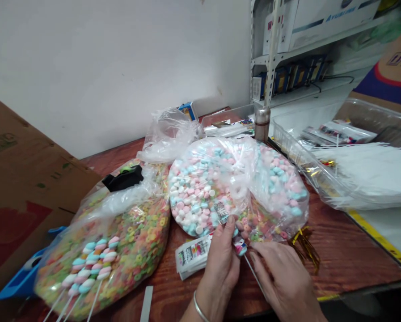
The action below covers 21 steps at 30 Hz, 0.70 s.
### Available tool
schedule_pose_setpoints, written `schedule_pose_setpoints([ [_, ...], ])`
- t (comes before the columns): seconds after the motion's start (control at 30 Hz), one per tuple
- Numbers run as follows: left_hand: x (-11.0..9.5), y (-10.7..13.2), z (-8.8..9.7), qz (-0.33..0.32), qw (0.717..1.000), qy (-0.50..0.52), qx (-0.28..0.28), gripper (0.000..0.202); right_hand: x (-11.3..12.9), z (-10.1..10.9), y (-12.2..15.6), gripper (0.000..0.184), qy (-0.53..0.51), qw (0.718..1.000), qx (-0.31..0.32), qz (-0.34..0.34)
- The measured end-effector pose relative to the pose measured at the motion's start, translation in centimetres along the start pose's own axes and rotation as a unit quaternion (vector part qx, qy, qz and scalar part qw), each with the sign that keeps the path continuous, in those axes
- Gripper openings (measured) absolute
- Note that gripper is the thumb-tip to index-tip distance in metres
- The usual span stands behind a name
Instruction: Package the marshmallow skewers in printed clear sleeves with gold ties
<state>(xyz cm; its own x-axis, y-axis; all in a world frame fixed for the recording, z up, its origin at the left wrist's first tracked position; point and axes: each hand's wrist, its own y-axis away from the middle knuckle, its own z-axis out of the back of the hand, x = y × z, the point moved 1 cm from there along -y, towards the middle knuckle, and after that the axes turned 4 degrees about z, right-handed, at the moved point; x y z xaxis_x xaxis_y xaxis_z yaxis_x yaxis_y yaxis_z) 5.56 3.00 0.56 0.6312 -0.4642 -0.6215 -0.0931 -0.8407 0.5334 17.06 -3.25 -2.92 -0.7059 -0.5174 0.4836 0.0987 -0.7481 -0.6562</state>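
Note:
My left hand [218,257] is closed round a marshmallow skewer [240,247] in a small clear printed bag [222,212], thumb on top. The bag's printed end sticks out above the thumb. My right hand [284,277] has its fingers curled in a pinch at the lower end of the candy, where the white stick [254,273] slants down; the fingertips are partly hidden. Beside my left hand lies a stack of flat printed bags [190,257]. Several marshmallow skewers [93,264] rest on the big bag of cereal rings [146,237] at left.
Behind my hands sits a big clear bag of pastel marshmallows [200,188]. Gold twist ties [306,250] lie at right. A clear plastic tray [334,194] holds white sticks [371,167]. A black tape dispenser [123,178] tops the cereal bag. A cardboard box [29,165] stands left.

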Motion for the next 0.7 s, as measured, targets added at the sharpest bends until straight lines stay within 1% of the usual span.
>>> schedule_pose_setpoints([
  [0.1,-0.2,0.6,0.1,0.026,0.999,-0.042,0.007,0.027,0.6,0.0,-0.9,0.019,0.012,0.999,0.033,0.04],
  [0.17,-0.3,0.9,0.5,0.04,0.998,-0.053,0.006,0.029,0.9,-0.2,-1.1,0.018,0.015,0.997,0.054,0.058],
  [0.33,-0.3,1.7,1.7,0.066,0.996,-0.056,0.005,0.03,1.5,-0.7,-0.4,0.015,0.013,0.995,0.076,0.061],
  [0.4,-0.2,2.2,2.5,0.071,0.996,-0.054,0.003,0.028,1.8,-0.8,0.1,0.014,-0.005,0.994,0.08,0.07],
  [0.57,0.0,3.8,4.4,0.096,0.994,-0.053,-0.012,0.021,2.5,-0.2,1.2,0.015,-0.077,0.985,0.103,0.119],
  [0.63,-0.1,4.5,4.8,0.098,0.994,-0.053,-0.012,0.019,2.7,0.2,1.3,0.016,-0.107,0.979,0.113,0.128],
  [0.7,-0.3,5.3,4.9,0.095,0.994,-0.055,0.001,0.018,2.9,0.5,1.1,0.019,-0.134,0.974,0.122,0.138],
])
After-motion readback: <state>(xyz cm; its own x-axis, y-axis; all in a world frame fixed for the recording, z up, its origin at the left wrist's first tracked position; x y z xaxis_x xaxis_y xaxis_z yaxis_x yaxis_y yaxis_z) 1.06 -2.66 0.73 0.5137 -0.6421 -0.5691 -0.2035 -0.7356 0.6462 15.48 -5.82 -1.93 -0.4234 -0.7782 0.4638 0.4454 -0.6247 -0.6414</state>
